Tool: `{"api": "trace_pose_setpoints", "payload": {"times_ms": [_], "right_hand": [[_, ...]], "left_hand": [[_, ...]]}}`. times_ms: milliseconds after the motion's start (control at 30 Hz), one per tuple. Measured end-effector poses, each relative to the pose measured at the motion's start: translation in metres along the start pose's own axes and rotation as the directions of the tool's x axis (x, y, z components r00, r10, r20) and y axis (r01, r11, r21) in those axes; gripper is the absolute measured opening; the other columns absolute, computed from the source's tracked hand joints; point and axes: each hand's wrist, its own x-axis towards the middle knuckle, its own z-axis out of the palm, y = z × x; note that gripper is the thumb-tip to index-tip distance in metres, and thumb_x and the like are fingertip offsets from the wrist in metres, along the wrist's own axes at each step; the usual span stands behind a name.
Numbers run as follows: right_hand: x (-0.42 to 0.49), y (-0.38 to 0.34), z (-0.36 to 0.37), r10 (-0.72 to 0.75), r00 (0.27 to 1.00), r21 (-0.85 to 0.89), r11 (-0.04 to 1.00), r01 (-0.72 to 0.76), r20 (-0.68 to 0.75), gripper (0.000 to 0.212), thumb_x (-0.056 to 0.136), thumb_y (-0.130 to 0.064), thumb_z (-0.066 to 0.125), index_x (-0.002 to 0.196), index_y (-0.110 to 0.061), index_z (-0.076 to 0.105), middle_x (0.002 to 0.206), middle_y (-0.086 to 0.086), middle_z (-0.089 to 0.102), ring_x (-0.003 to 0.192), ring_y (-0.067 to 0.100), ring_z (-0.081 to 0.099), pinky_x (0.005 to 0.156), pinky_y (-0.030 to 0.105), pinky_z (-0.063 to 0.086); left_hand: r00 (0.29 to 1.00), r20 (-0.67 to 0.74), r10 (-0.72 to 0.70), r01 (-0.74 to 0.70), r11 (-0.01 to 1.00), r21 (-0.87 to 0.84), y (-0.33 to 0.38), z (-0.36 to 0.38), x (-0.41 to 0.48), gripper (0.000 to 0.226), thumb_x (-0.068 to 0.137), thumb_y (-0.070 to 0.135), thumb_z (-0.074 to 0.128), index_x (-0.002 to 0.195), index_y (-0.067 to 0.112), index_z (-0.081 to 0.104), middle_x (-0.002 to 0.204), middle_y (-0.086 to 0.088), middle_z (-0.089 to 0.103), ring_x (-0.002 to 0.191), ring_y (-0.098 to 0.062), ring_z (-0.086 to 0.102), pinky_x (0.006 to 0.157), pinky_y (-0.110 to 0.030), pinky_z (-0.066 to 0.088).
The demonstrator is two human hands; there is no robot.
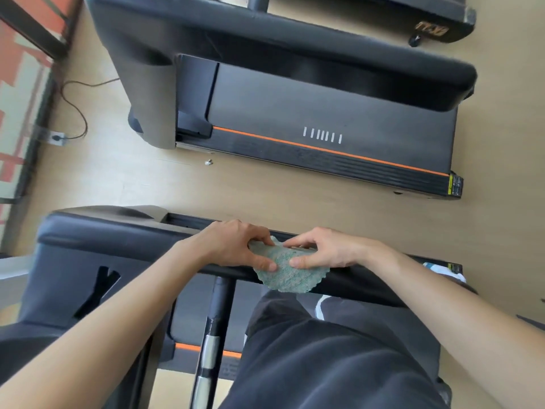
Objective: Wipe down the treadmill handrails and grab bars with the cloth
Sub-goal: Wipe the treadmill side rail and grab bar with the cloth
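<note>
— Pale wood floor (265, 196) lay beyond the near handrail (132, 243), yes?
— Yes. The green cloth (290, 276) was draped over that black bar, about mid-length.
— And the hands?
— Left hand (236, 246) and right hand (330, 249) each pinched the cloth, thumbs on its near face, tips almost meeting.

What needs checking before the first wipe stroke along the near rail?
1. Cloth on rail: ok, draped over the top.
2. Left hand grip: ok, thumb and fingers pinch the cloth's left edge.
3. Right hand grip: ok, thumb and fingers pinch the right edge.
4. Cloth wrapped round the rail: not ok, the near flap hangs loose.
5. Rail's right end free: cannot tell, the right arm hides it.
6. Cloth damp and clean: cannot tell.
</note>
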Motion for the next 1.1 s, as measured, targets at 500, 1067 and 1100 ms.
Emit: {"api": "trace_pose_setpoints", "payload": {"times_ms": [500,1067,1100], "right_hand": [[0.092,-0.120,0.030,-0.152,0.988,-0.055,0.987,0.151,-0.004,0.069,0.088,-0.058,0.068,0.148,-0.031,0.048,0.147,-0.007,0.054,0.132,0.012,0.050,0.113,0.029,0.037],[0.110,-0.127,0.038,-0.134,0.991,0.024,0.991,0.135,-0.025,0.072,0.081,-0.060,0.074,0.142,-0.027,0.056,0.136,-0.010,0.063,0.126,0.003,0.056,0.115,0.030,0.038],[0.103,-0.120,0.036,-0.131,0.991,0.019,0.991,0.131,-0.026,0.073,0.080,-0.060,0.074,0.143,-0.028,0.056,0.137,-0.011,0.062,0.126,0.002,0.055,0.116,0.030,0.037]], "left_hand": [[0.992,-0.017,-0.128,0.122,0.973,-0.197,-0.139,-0.047,-0.075,0.044,0.067,0.069,0.082,0.102,0.044,0.072,0.099,0.022,0.067,0.098,-0.003,0.060,0.085,-0.029,0.049],[0.989,-0.014,-0.150,0.143,0.966,-0.213,-0.149,-0.049,-0.088,0.057,0.049,0.076,0.082,0.092,0.040,0.071,0.089,0.016,0.074,0.089,-0.019,0.069,0.082,-0.052,0.057],[0.990,-0.019,-0.137,0.130,0.970,-0.204,-0.141,-0.045,-0.083,0.057,0.049,0.076,0.082,0.092,0.041,0.070,0.089,0.018,0.074,0.089,-0.016,0.069,0.082,-0.050,0.058]]}}
